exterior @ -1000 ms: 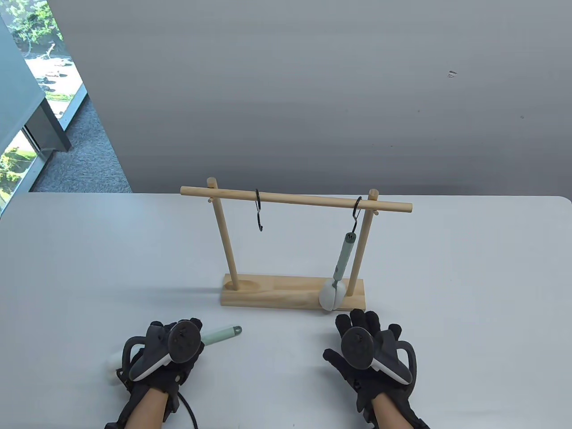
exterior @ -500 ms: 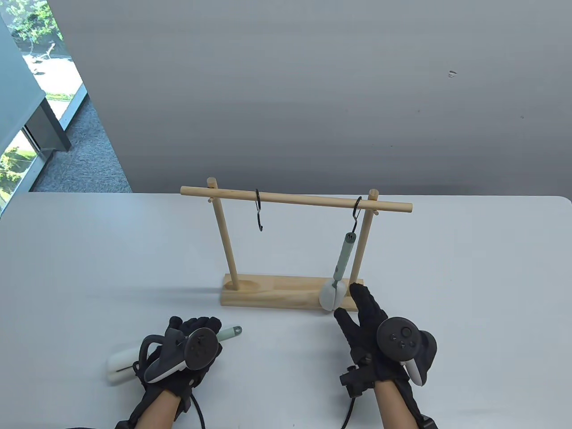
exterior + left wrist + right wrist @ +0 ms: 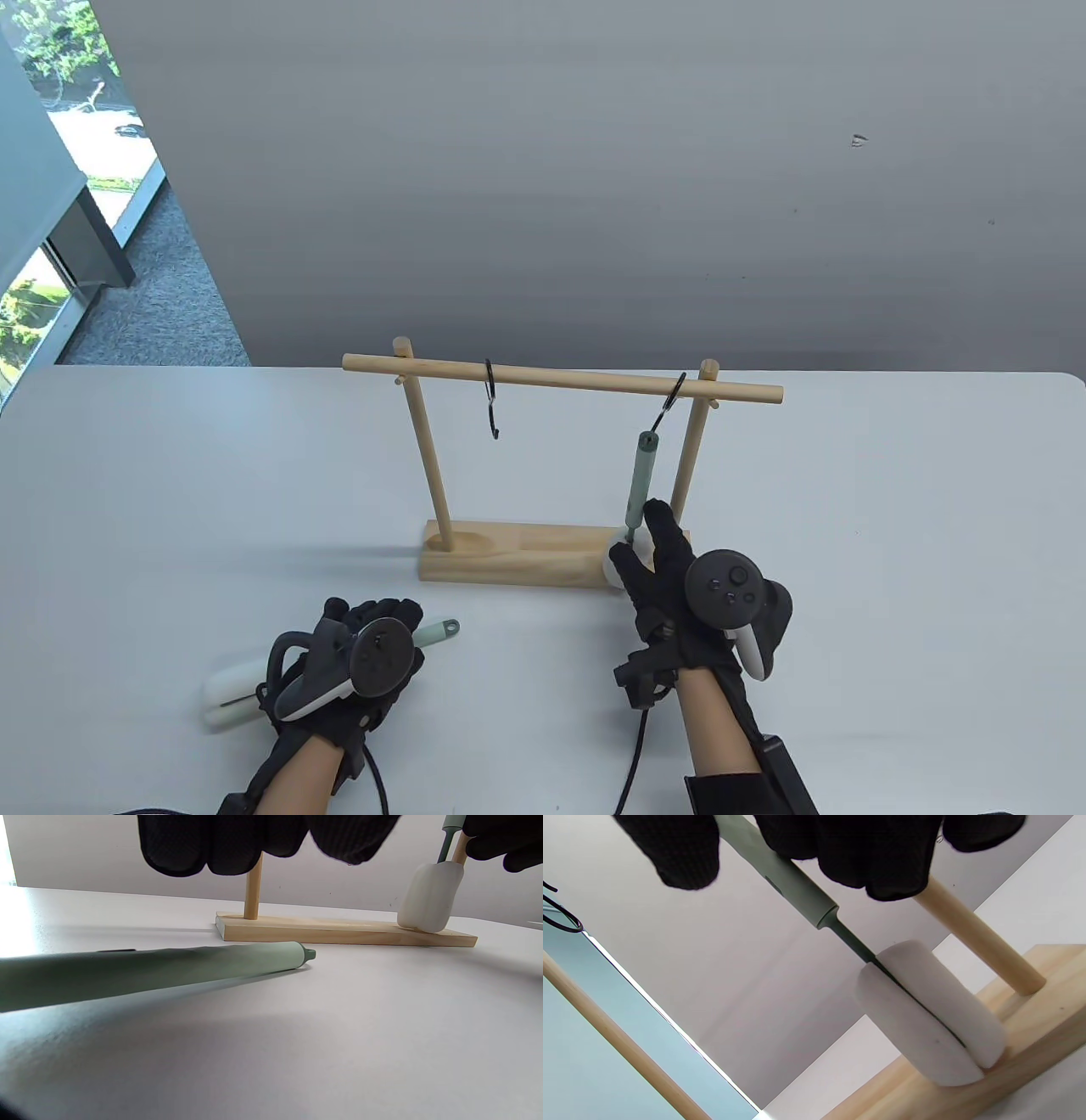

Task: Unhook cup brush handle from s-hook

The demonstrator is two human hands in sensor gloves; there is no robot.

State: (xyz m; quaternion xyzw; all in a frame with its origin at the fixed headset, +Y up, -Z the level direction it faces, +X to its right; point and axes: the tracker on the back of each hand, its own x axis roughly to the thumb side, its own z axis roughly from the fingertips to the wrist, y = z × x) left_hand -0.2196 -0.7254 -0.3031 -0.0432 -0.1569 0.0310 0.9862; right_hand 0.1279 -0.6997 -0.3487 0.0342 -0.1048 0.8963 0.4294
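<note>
Looking down from the table view, you see your right hand up against the pale wooden hanging rack, its thumb and forefinger at the lower end of the sage-green cup brush handle, just above the white sponge head. That view does not settle whether the fingers actually pinch the handle; the right wrist view does little better, showing your gloved fingertips wrapped across the handle from above with the thumb apart on the other side, so I cannot tell whether the grip is clenched. Only the right wrist view shows the split sponge head resting on the rack's base board beside the right post.

Relative to the rack, the handle's top loop is on the black wire s-hook under the right end of the cross rail, and the hook is drawn aslant toward the rack's middle. A second black s-hook hangs bare left of centre on the rail.

Your left hand lies in front of the rack's left end, over a second green-handled cup brush lying flat on the white table. The left wrist view shows what the overhead hides: those fingers hang above that handle without touching it, released.

No writing or brand is readable on any item.
</note>
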